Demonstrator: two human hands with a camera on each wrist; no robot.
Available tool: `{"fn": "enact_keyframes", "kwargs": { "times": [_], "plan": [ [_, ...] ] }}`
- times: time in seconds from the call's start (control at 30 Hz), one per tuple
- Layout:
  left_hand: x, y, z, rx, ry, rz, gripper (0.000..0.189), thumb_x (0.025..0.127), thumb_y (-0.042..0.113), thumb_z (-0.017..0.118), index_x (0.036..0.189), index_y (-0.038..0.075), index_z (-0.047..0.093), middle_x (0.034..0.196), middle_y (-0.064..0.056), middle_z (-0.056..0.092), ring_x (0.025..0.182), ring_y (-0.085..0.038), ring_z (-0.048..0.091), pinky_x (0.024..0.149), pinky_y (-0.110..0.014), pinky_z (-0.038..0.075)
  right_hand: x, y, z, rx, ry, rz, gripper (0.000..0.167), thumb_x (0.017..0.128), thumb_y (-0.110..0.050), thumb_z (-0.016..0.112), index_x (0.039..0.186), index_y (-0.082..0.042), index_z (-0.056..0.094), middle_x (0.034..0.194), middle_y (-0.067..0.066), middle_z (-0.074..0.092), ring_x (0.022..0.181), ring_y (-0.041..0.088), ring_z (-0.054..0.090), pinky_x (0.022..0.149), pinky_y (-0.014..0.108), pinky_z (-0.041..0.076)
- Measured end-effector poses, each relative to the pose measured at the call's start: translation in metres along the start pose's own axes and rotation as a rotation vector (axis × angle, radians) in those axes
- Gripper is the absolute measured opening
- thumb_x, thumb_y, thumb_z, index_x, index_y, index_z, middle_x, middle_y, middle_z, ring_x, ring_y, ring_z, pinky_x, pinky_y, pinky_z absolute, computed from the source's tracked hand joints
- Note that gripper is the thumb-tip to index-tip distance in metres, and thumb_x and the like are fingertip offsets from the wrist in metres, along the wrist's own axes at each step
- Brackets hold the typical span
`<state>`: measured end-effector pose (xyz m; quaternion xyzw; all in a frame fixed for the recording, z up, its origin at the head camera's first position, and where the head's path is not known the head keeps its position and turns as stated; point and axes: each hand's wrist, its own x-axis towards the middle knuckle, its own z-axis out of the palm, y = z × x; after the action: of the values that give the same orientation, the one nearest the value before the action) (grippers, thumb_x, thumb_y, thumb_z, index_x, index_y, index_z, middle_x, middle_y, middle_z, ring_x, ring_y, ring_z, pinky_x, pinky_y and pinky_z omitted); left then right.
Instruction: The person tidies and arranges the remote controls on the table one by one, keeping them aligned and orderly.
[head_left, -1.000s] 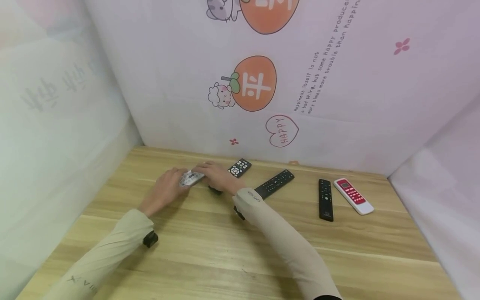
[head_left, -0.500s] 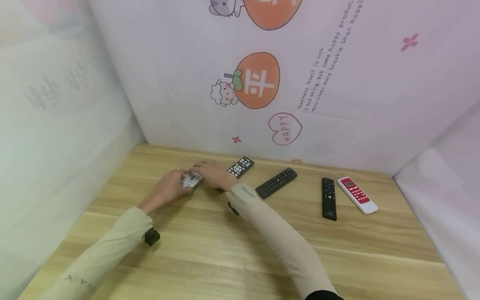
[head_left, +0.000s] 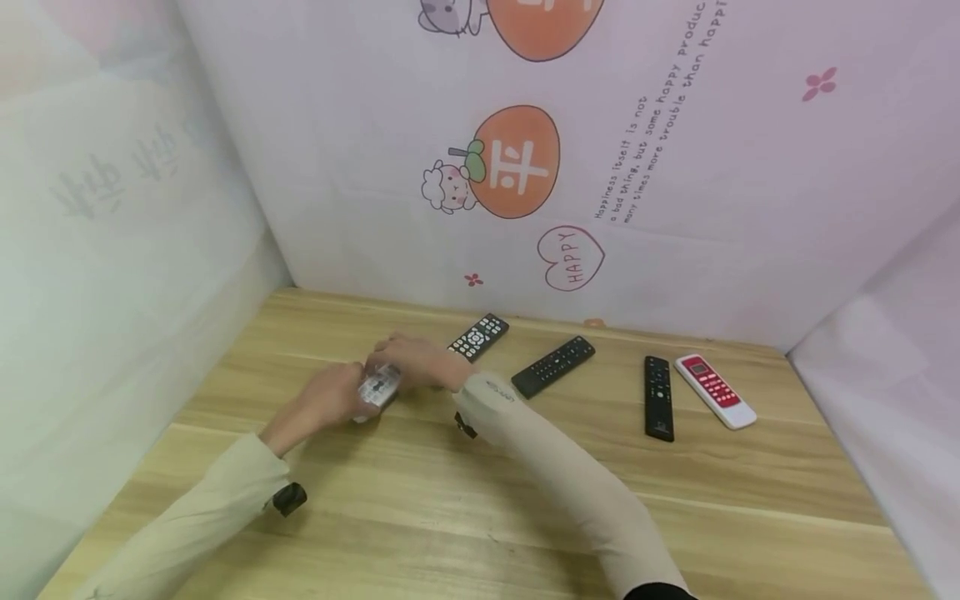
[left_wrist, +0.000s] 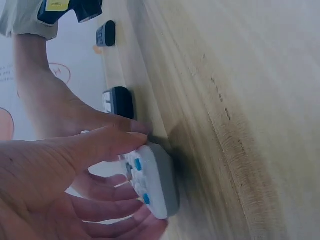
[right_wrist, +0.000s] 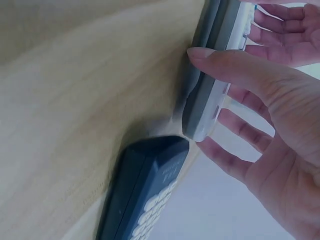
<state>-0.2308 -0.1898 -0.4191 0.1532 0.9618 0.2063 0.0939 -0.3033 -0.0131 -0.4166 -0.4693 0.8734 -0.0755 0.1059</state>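
Both hands are on one white and grey remote control (head_left: 380, 385) at the left of the table. My left hand (head_left: 322, 400) grips its near end; in the left wrist view the thumb lies along one edge and the fingers along the other, beside blue buttons on the white remote control (left_wrist: 159, 182). The far end is held by my right hand (head_left: 420, 362). In the right wrist view the thumb presses the grey side of that remote control (right_wrist: 205, 100) and fingertips meet its opposite edge. A black remote control with white buttons (head_left: 477, 337) lies just behind the right hand.
Another black remote control (head_left: 553, 367) lies right of the hands. Farther right are a slim black remote control (head_left: 659, 398) and a red and white one (head_left: 716, 392). Printed white cloth (head_left: 375, 208) rises along the table's back edge and sides.
Both hands have drawn the white remote control slightly toward me and left, and its near end now points more toward me. The other remote controls lie where they were.
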Motion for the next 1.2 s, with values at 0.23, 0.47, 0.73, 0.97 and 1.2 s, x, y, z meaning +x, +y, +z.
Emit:
{"fn": "enact_keyframes", "kwargs": {
  "times": [0.23, 0.47, 0.73, 0.97, 1.2],
  "plan": [
    [-0.015, 0.010, 0.003, 0.023, 0.005, 0.004, 0.062, 0.082, 0.021, 0.089, 0.123, -0.014, 0.058, 0.100, -0.019, 0.068, 0.081, -0.024, 0.063, 0.067, -0.036, 0.058, -0.009, -0.013, 0.000, -0.071, -0.002, -0.058, 0.042, 0.096, -0.006, 0.072, 0.136, -0.017, 0.068, 0.135, 0.000, 0.066, 0.121, 0.015, 0.056, 0.103, 0.024, 0.049],
    [-0.035, 0.027, 0.011, 0.096, 0.088, 0.064, 0.073, 0.080, 0.025, 0.090, 0.129, -0.017, 0.055, 0.100, -0.022, 0.067, 0.083, -0.029, 0.064, 0.070, -0.044, 0.060, -0.023, -0.021, -0.001, -0.093, -0.014, -0.082, 0.048, 0.096, -0.001, 0.068, 0.141, -0.016, 0.064, 0.142, 0.000, 0.064, 0.127, 0.016, 0.055, 0.111, 0.026, 0.047],
    [-0.058, 0.045, 0.026, 0.165, 0.179, 0.133, 0.078, 0.079, 0.023, 0.091, 0.130, -0.020, 0.052, 0.093, -0.021, 0.066, 0.077, -0.026, 0.062, 0.062, -0.038, 0.057, -0.037, -0.030, 0.005, -0.152, -0.018, -0.125, 0.049, 0.093, -0.007, 0.075, 0.140, -0.016, 0.065, 0.143, -0.002, 0.063, 0.128, 0.016, 0.053, 0.109, 0.026, 0.049],
    [-0.074, 0.054, 0.039, 0.208, 0.187, 0.114, 0.074, 0.081, 0.026, 0.091, 0.127, -0.020, 0.054, 0.095, -0.024, 0.065, 0.076, -0.027, 0.064, 0.060, -0.038, 0.058, -0.043, -0.037, 0.014, -0.164, -0.055, -0.152, 0.051, 0.094, -0.004, 0.071, 0.142, -0.019, 0.064, 0.147, -0.003, 0.061, 0.138, 0.017, 0.050, 0.118, 0.028, 0.042],
    [-0.080, 0.059, 0.046, 0.181, 0.183, 0.120, 0.074, 0.082, 0.025, 0.091, 0.125, -0.023, 0.055, 0.101, -0.029, 0.067, 0.083, -0.033, 0.070, 0.064, -0.040, 0.063, -0.049, -0.042, 0.020, -0.208, -0.059, -0.165, 0.050, 0.096, -0.009, 0.071, 0.144, -0.020, 0.062, 0.145, -0.005, 0.061, 0.136, 0.015, 0.050, 0.117, 0.028, 0.042]
  ]
}}
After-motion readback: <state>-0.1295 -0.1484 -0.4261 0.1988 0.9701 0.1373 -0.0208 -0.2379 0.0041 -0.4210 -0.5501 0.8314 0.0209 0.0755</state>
